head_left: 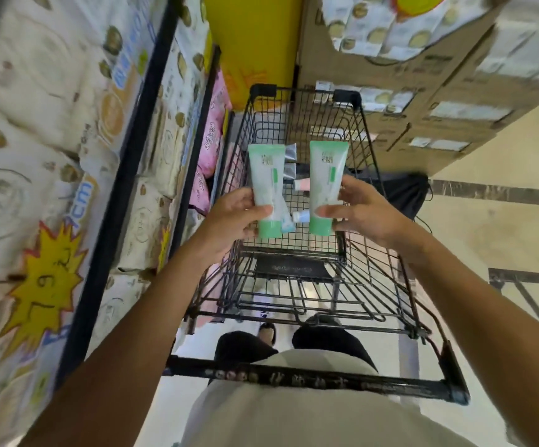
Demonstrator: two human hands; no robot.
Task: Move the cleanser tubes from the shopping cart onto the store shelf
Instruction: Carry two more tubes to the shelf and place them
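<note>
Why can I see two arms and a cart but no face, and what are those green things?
The camera sits on a person's head and looks down, so you see what they see: their own arms, their body, and a black wire shopping cart in front of them. The left hand holds one green and white cleanser tube near its cap. The right hand holds a second tube the same way. Both tubes are lifted above the cart. A few smaller tubes lie on the cart's floor. On the person's left is a store shelf stacked with packs of goods.
</note>
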